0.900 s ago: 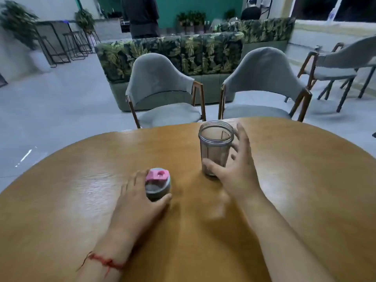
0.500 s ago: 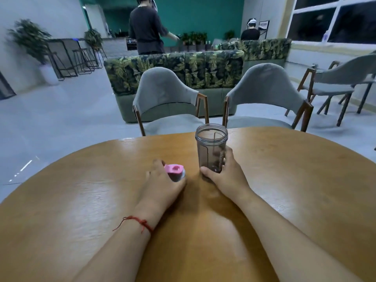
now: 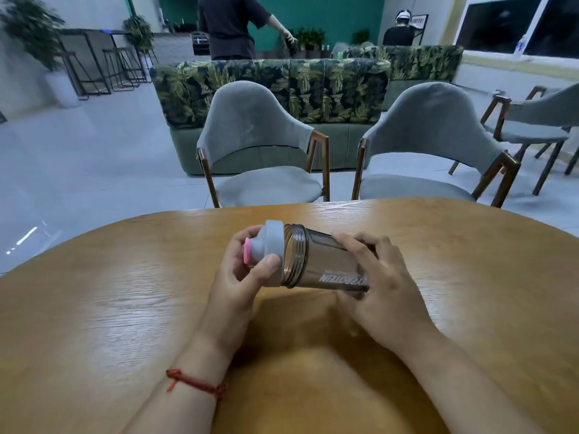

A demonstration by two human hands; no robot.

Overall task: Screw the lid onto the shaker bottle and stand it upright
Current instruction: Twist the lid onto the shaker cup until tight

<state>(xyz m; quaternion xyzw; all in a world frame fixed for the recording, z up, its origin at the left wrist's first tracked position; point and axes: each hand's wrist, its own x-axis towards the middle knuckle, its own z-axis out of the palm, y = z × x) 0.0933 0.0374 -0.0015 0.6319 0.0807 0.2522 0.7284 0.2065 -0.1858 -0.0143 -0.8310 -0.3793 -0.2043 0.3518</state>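
The smoky clear shaker bottle (image 3: 322, 261) lies almost on its side in the air above the round wooden table (image 3: 125, 292), its threaded mouth pointing left. My right hand (image 3: 382, 283) grips the bottle's base end. My left hand (image 3: 241, 274) holds the grey lid with a pink cap (image 3: 269, 245) right against the bottle's mouth, thumb on the lid's rim. Whether the threads have caught cannot be told.
Two grey chairs (image 3: 260, 145) (image 3: 435, 142) stand at the table's far edge, with a leaf-print sofa (image 3: 282, 86) behind them. A third chair (image 3: 539, 120) is at the right. Two people (image 3: 232, 23) (image 3: 401, 29) are far off at the back.
Both hands lifted their objects off the table. The bottle went from upright to tilted on its side, and the lid came up to its mouth.
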